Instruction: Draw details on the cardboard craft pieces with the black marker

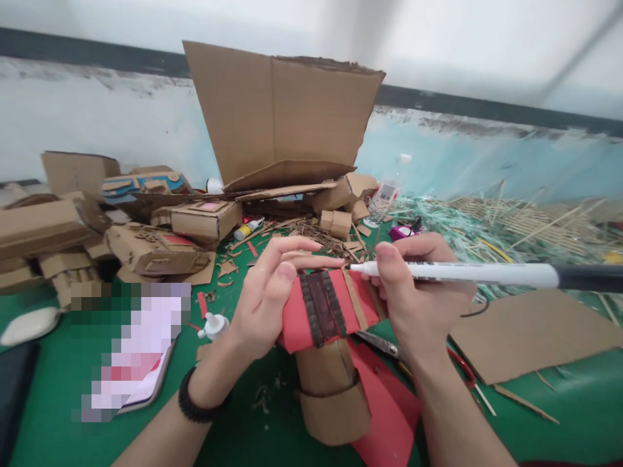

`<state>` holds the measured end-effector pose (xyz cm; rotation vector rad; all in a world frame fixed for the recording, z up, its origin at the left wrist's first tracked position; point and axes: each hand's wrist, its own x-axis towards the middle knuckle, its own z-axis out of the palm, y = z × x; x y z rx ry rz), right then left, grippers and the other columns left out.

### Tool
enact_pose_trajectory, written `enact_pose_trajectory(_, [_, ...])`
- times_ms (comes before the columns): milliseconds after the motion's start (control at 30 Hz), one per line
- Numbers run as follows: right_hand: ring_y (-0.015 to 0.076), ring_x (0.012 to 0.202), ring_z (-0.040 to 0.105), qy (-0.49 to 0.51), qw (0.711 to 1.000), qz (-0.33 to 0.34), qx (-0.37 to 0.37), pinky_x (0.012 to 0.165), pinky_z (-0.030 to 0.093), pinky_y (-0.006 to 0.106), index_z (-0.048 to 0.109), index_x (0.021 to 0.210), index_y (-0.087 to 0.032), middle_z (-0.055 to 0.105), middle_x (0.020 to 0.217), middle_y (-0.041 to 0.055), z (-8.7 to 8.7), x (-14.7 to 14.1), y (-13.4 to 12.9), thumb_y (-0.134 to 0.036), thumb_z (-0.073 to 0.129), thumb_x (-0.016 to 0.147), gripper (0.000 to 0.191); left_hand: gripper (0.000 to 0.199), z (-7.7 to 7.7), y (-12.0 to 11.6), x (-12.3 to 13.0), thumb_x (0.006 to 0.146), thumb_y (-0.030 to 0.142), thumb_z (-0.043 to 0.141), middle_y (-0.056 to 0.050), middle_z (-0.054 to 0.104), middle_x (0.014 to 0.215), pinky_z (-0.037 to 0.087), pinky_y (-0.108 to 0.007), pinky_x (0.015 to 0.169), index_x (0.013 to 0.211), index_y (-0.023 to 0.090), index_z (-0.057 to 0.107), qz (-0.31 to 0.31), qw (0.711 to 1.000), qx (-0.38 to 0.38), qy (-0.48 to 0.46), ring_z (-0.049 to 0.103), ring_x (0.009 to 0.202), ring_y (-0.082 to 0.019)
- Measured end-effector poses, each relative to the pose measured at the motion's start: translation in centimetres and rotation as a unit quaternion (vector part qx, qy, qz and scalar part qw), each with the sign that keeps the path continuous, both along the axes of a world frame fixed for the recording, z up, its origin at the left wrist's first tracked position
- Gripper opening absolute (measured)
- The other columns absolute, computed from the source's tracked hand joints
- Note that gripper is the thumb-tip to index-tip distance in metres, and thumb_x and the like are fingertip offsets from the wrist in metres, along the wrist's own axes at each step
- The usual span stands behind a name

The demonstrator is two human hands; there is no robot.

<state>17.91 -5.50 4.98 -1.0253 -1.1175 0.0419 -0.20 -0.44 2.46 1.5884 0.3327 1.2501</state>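
Head view | left hand [265, 292] gripping red-covered cardboard piece [296, 318] | right hand [413, 292] pinching marker [481, 275]

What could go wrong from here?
Marker tip sits right by the left hand's fingertips: a slip could ink skin or smear the red-covered piece. Scissors lie beside the right wrist, so lowering the right hand might snag them. White bottle near the left wrist might get knocked.

On the green tabletop [584, 402], a phone [141, 370] lies left of the left hand [265, 298]. A cardboard sheet [535, 331] lies right of the right hand [423, 292], cardboard scraps [227, 267] beyond both.
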Motion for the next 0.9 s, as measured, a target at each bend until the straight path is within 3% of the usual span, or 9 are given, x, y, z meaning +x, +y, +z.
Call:
enact_pose_trajectory(167, [0.0128,0.048,0.055,-0.012,1.000,-0.012,-0.011,0.047,0.044,0.029,0.065,0.077,-0.025,0.062,0.060,-0.0047,-0.01,-0.19,-0.34,-0.040,0.083,0.095,0.030,0.032,0.29,-0.13,-0.06,0.113,0.053,0.053,-0.007,0.086,0.113,0.067,-0.047,0.095,0.124,0.026,0.066,0.020,1.000,0.003,0.015,0.084,0.111,-0.030])
enact_pose_trajectory(300, [0.0143,0.051,0.058,-0.021,1.000,-0.017,-0.013,0.048,0.046,0.030,0.065,0.077,-0.025,0.064,0.063,-0.0036,-0.27,-0.15,-0.33,-0.041,0.083,0.095,0.030,0.030,0.46,-0.46,-0.22,0.113,0.049,0.053,-0.007,0.086,0.118,0.064,-0.045,0.101,0.128,0.025,0.065,0.025,0.999,0.009,0.028,0.082,0.117,-0.028])
enact_pose_trajectory(500, [0.0133,0.052,0.058,-0.034,0.999,-0.014,0.019,0.051,0.047,0.029,0.065,0.077,-0.024,0.064,0.064,-0.0046,-0.26,-0.05,0.00,-0.036,0.084,0.093,0.027,0.028,0.28,-0.77,-0.07,0.115,0.044,0.048,-0.006,0.085,0.122,0.063,-0.038,0.098,0.128,0.024,0.063,0.006,1.000,-0.009,-0.001,0.081,0.118,-0.025])
enact_pose_trajectory(900, [0.0122,0.052,0.055,-0.039,0.999,0.013,0.009,0.049,0.045,0.028,0.065,0.076,-0.024,0.064,0.066,-0.0053,0.03,-0.26,-0.09,-0.030,0.084,0.092,0.026,0.026,0.71,-0.80,-0.12,0.112,0.045,0.056,-0.004,0.087,0.114,0.061,-0.034,0.092,0.126,0.024,0.063,0.026,0.999,-0.020,0.006,0.082,0.104,-0.021])
